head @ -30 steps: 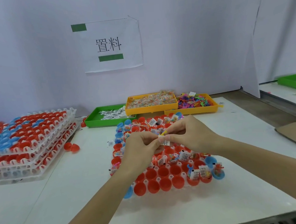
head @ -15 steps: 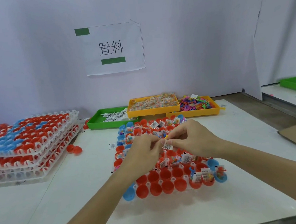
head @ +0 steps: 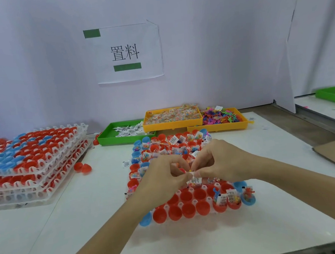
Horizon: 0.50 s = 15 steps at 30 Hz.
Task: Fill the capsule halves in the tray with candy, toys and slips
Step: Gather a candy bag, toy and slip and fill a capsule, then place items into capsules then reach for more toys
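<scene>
In the head view, both hands meet over the middle of the tray (head: 209, 199), a white grid tray that lies on the white table (head: 269, 228). The left hand (head: 162, 176) has its fingers curled, and thumb and forefinger are pressed together at the tip, where they pinch the left end of a small printed slip (head: 194, 180). The right hand (head: 220, 162) has its fingers curled too and pinches the same slip, along with something small and yellow, at its top edge. What else the hands hold between them I cannot tell, since the fingers hide it. The slip hangs just above the tray, near the border between the filled and unfilled rows.

The capsule halves (head: 188, 209) at the front of the tray are mostly red and have nothing inside. The 3 halves at the front right corner, and the rows behind the hands, hold slips, toys and candy.

Behind the tray stand 3 bins: a green bin (head: 108, 138) with slips, a yellow bin (head: 172, 124) with wrapped candy, and a second yellow bin (head: 218, 127) with colourful toys. On the left is a stack of trays (head: 36, 165) with red and blue halves. 2 loose red halves (head: 82, 167) lie beside the stack. A paper sign (head: 127, 52) hangs on the wall.
</scene>
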### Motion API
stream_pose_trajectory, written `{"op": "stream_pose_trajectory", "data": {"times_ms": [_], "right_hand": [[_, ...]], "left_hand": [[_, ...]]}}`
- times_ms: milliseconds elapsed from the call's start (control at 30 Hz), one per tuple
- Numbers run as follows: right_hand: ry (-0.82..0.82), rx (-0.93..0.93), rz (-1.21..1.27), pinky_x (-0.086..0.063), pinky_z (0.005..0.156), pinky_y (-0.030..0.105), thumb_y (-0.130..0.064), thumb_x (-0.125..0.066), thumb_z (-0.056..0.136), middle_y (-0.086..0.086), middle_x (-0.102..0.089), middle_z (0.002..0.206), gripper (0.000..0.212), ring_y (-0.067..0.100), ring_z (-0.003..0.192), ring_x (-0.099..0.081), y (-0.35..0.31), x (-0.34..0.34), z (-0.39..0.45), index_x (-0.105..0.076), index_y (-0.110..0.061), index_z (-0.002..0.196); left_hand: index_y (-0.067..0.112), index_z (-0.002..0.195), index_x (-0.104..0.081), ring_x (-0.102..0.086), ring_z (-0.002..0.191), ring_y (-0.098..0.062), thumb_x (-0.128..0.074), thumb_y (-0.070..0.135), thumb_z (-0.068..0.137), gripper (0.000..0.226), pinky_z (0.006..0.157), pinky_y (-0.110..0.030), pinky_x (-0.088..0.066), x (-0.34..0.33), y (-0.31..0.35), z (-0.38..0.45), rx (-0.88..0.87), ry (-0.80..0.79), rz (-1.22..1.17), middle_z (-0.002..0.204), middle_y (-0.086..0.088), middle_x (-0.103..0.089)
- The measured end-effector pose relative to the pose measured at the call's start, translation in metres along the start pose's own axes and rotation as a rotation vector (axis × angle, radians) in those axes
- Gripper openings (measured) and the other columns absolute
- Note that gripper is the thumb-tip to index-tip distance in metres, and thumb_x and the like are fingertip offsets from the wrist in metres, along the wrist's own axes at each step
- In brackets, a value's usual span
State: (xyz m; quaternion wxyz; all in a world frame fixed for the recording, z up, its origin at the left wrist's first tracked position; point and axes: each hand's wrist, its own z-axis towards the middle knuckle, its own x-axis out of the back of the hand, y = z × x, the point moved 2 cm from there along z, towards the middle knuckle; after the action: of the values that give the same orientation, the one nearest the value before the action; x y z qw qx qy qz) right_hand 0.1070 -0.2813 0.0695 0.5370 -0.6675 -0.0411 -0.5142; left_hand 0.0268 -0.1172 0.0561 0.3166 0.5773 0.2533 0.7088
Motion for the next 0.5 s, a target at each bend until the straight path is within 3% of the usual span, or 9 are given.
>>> {"op": "stream_pose_trajectory", "data": {"times_ms": [300, 500], "right_hand": [[-0.153, -0.005, -0.205, -0.052, 0.062, 0.01, -0.021, -0.075, 0.088, -0.018, -0.071, 0.073, 0.01, -0.003, 0.071, -0.068, -0.008, -0.007, -0.006, -0.081, -0.021, 0.096], [-0.177, -0.003, -0.215, -0.054, 0.066, 0.011, -0.021, -0.074, 0.089, -0.016, -0.074, 0.08, 0.011, -0.005, 0.073, -0.068, -0.011, -0.001, -0.006, -0.08, -0.021, 0.099]], "left_hand": [[0.032, 0.075, -0.064, -0.065, 0.069, -0.003, -0.075, 0.02, 0.083, 0.018, 0.068, -0.019, -0.057, -0.006, 0.002, -0.007, -0.066, -0.186, 0.015, 0.074, 0.013, -0.067], [0.025, 0.077, -0.065, -0.064, 0.072, -0.008, -0.073, 0.018, 0.085, 0.013, 0.074, -0.024, -0.058, 0.002, -0.003, -0.01, -0.038, -0.187, -0.054, 0.075, 0.008, -0.066]]}}
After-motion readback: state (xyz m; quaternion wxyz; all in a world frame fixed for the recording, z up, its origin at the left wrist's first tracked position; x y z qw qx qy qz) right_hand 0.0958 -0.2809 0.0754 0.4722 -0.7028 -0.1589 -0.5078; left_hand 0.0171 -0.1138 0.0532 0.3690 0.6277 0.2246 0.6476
